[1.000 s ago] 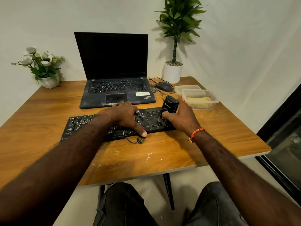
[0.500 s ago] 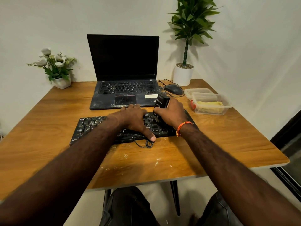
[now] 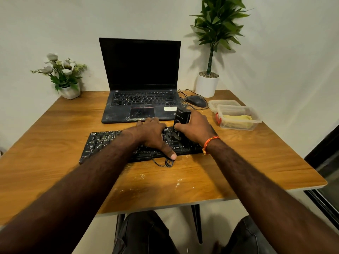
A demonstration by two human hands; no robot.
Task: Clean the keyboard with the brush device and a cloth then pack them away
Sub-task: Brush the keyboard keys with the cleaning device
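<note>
A black keyboard [image 3: 102, 143], dusty with pale specks, lies across the middle of the wooden table [image 3: 55, 136]. My left hand [image 3: 152, 134] rests flat on its centre, thumb reaching over the front edge. My right hand [image 3: 196, 129] grips the black brush device [image 3: 181, 116] upright, its bristle end down on the keys at the right part of the keyboard. A yellow cloth [image 3: 237, 118] lies inside a clear plastic box [image 3: 238, 125] to the right.
A dusty open laptop [image 3: 141, 88] stands behind the keyboard, with a mouse [image 3: 196, 100] and cable to its right. The box lid [image 3: 222, 103] lies behind the box. A white flower pot [image 3: 70, 91] sits back left, a tall potted plant [image 3: 207, 85] back right. Pale crumbs dot the table front.
My right hand has slid the brush device leftwards along the keyboard, closer to my left hand. The left hand stays pressed on the keys. The camera view has shifted.
</note>
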